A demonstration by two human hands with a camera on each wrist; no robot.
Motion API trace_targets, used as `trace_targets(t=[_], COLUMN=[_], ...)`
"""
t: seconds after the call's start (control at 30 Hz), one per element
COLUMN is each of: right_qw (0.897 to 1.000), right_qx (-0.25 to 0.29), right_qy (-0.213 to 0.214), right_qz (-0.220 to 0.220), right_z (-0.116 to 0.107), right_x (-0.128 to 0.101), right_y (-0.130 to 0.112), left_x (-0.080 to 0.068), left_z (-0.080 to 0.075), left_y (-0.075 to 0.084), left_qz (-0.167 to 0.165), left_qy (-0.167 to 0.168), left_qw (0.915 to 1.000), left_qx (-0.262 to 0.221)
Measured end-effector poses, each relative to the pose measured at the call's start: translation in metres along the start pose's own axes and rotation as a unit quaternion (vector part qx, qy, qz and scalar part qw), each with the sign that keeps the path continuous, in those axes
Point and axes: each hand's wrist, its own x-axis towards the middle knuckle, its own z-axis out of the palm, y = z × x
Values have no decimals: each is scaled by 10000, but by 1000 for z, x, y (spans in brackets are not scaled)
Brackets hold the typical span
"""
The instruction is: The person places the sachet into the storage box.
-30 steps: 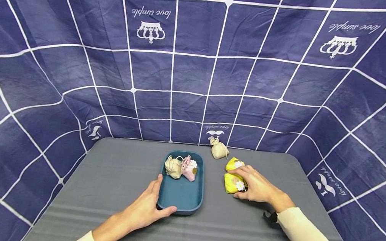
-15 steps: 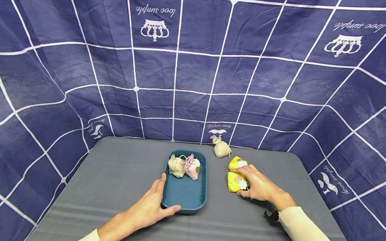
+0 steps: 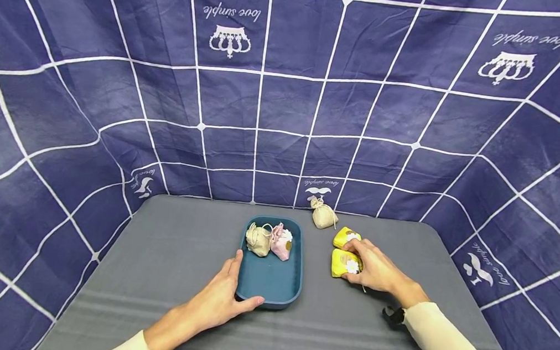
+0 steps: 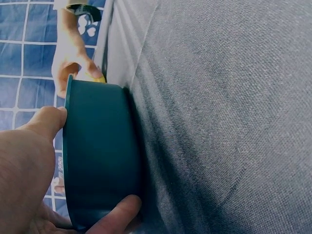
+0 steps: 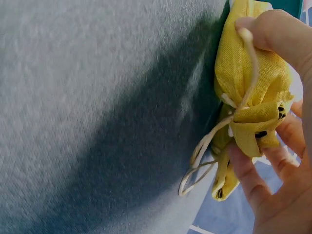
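My left hand (image 3: 216, 302) rests at the near left corner of a blue-green tray (image 3: 299, 271), fingers along its side and thumb on the near rim. In the left wrist view, the thumb touches the rim and a finger lies against the tray's outer wall (image 4: 100, 146). Inside the tray are a beige drawstring pouch (image 3: 257, 241) and a pink one (image 3: 281, 243). On the right, my right hand (image 3: 376, 269) holds the nearer yellow drawstring pouch (image 3: 342, 263) between thumb and fingers. Its cord hangs loose in the right wrist view. The pouch looks low, by the tabletop.
A second yellow pouch (image 3: 345, 237) lies just beyond the held one, partly behind my fingers. Further back, another beige pouch (image 3: 324, 216) sits by the rear edge of the grey table (image 3: 194, 240). Blue checked cloth (image 3: 286, 103) encloses the back and sides.
The scene has drifted slightly right in the head view. My right hand has settled closer around the nearer yellow pouch, and a bit of cord shows below it. The left hand stays at the tray.
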Motion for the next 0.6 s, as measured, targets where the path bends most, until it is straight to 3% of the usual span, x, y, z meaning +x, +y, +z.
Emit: trace_targets(t=[0.23,0.43,0.6], right_qw=[9997,9973,9968], right_qx=[139,662,674], right_qy=[183,277,356], right_qz=[6,146,229], right_z=[-4,-9,-12], right_x=[0,2,3], right_y=[-2,-5,-5], left_x=[1,0,1], left_z=[-1,-1,0], left_y=[1,0,0], left_qz=[-42,-70,-55], left_qy=[-28,-67,-32], left_qw=[10000,10000,10000], left_qx=[11,-3,27])
